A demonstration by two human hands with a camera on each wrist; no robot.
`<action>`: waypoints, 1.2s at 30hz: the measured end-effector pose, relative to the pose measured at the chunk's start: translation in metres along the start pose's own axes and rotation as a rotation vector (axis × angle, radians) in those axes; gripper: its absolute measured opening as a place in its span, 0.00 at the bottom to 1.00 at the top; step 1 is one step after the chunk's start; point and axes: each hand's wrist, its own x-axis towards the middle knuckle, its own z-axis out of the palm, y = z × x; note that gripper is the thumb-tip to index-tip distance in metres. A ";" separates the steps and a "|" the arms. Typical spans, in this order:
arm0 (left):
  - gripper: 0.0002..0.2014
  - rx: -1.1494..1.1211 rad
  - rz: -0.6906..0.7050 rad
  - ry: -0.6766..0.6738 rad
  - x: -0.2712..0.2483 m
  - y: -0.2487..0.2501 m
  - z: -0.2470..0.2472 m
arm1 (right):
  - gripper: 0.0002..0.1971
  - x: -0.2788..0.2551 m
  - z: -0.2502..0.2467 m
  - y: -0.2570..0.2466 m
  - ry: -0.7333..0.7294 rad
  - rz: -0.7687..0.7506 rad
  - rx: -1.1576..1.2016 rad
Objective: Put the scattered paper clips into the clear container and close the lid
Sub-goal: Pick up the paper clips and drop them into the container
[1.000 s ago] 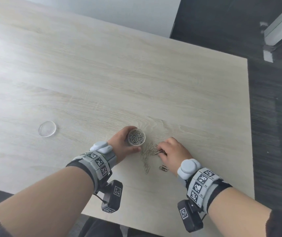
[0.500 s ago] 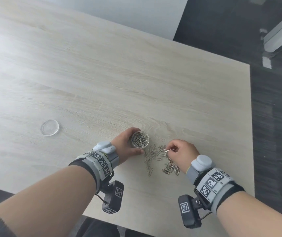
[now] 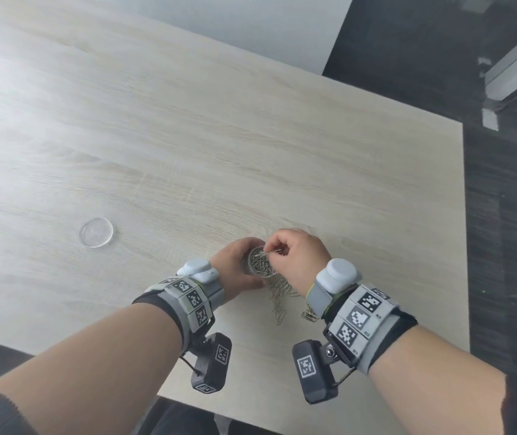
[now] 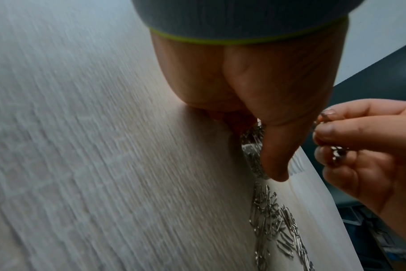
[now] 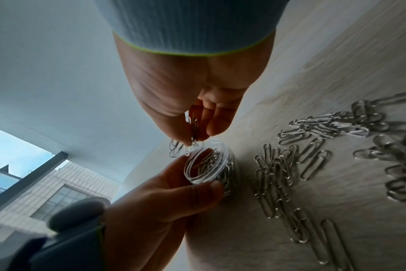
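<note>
No words, brand names or numbers can be read anywhere. The only signs are black-and-white square code patterns: three on the left wristband (image 3: 192,298), three on the right wristband (image 3: 360,318), and more on the small black camera boxes hanging under the left wrist (image 3: 213,362) and the right wrist (image 3: 313,370). Tiny dark marks sit beside the squares on the right wristband, too small to make out.

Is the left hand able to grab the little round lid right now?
Probably not yet. The left hand grips the clear container, steadying it while the right hand holds paper clips over it. The lid lies far to the left on bare table; nothing blocks it.
</note>
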 end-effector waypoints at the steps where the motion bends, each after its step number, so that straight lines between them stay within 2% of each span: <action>1: 0.31 0.000 0.003 0.000 0.000 0.000 0.000 | 0.07 0.002 0.003 0.000 -0.017 0.003 -0.034; 8: 0.30 0.009 0.015 -0.011 0.001 -0.002 0.000 | 0.07 0.004 0.009 0.001 -0.053 0.005 -0.125; 18: 0.31 0.031 0.015 -0.009 0.001 -0.002 0.000 | 0.09 -0.006 0.007 0.005 -0.064 -0.047 0.030; 25: 0.34 0.020 0.028 0.008 0.000 -0.004 0.001 | 0.06 -0.021 -0.014 0.023 -0.056 -0.074 0.019; 28: 0.34 0.044 0.026 -0.003 0.001 -0.003 0.000 | 0.06 -0.026 -0.027 0.045 0.019 -0.009 -0.020; 31: 0.34 0.052 0.024 -0.012 0.001 -0.003 0.000 | 0.07 -0.033 -0.039 0.077 0.065 0.125 -0.111; 34: 0.35 0.045 0.014 -0.007 0.000 -0.003 0.001 | 0.17 -0.043 -0.041 0.106 0.014 0.235 -0.213; 36: 0.35 0.040 0.010 -0.001 0.000 -0.004 0.001 | 0.23 -0.048 -0.039 0.115 -0.012 0.224 -0.287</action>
